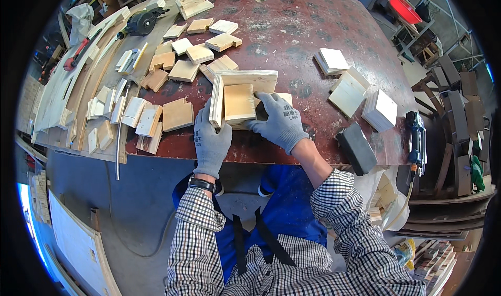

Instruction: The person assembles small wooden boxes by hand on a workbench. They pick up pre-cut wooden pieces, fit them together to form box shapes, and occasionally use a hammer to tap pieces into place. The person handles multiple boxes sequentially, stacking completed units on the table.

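Near the table's front edge stands an L-shaped plywood corner piece, made of a back board and a left board. A square wooden block sits upright inside its angle. My left hand, in a grey work glove, is closed around the corner piece's left board, with the thumb near the block's lower left corner. My right hand, gloved alike, pinches the block's right edge between thumb and fingers. Part of another pale wood piece shows behind my right hand; the rest is hidden.
Several loose wooden blocks lie at the left on the dark red table. Stacked blocks, a dark grey block and an air nail gun with a hose are at the right. A black power tool lies far left.
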A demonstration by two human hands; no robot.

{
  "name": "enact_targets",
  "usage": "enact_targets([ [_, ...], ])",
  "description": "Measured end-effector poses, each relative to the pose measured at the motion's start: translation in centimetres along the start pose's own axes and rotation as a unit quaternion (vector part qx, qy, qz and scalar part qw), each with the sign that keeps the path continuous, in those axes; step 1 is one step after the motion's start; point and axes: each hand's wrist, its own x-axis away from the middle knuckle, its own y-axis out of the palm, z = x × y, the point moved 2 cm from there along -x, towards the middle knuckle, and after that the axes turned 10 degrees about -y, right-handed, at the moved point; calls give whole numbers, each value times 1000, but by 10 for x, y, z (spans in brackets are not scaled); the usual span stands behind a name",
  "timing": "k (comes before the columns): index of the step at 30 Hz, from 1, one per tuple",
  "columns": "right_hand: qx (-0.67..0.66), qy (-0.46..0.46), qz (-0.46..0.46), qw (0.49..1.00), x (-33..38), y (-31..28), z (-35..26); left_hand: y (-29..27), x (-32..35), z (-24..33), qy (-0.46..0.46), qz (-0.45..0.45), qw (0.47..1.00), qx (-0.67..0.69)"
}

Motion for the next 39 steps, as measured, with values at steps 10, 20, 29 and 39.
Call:
enact_targets([
  [10,91,18,20,996,4,3,-17,-3,6,0,24,-28,999,-15],
  [20,26,-43,-5,999,6,5,2,-3,10,-8,11,-13,998,-60],
  [29,54,-53,-23,997,9,-2,-3,-7,11,7,19,-6,999,-28],
  [39,54,-56,4,997,10,1,-3,0,13,-3,-9,0,998,-64],
])
